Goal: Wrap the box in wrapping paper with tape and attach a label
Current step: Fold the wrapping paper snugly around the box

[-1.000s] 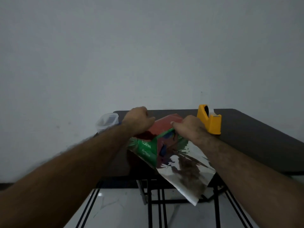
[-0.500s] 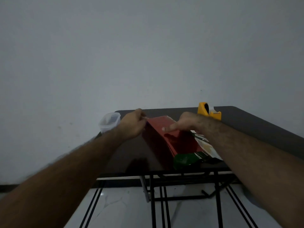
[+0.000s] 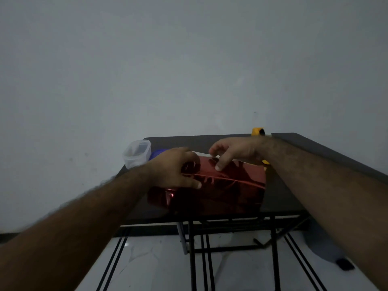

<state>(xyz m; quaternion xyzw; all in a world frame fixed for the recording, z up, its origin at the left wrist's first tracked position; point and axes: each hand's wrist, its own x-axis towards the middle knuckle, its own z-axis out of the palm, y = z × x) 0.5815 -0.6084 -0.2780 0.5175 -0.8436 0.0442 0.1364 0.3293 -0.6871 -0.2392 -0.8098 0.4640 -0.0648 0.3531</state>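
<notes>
Left hand (image 3: 175,169) is clamped down on the left end of the box (image 3: 218,185), thumb and fingers curled over the top, pinning the red foil wrapping paper (image 3: 237,195) against it. Right hand (image 3: 235,153) is on the far top edge, fingers (image 3: 220,164) pinching or pressing the paper edge there; contact is clear, but I can't tell if it's a true pinch or just a press. Box sits near the front-centre of the table (image 3: 281,198), paper covering its top and near face, a crease ridge running across the top, loose crumpled foil at the lower left corner. No tape visible on the seam, so I judge the fold is held by hand pressure only. Risks: foil is springy, so lifting either hand to reach for tape likely lets the flap pop open; the slick sheet can slide on the box and skew the seam; the existing crease could set as a permanent wrinkle; the bunched left corner may tear if pulled hard. Yellow tape dispenser (image 3: 257,131) is just behind the right wrist, mostly hidden, so that's an awkward reach. Clear plastic container (image 3: 137,153) at far left corner, something blue (image 3: 157,153) beside it, unidentifiable. Tabletop is dark, smooth, slightly glossy, on a black metal folding frame. Plain grey wall, pale tiled floor, very dim light.
</notes>
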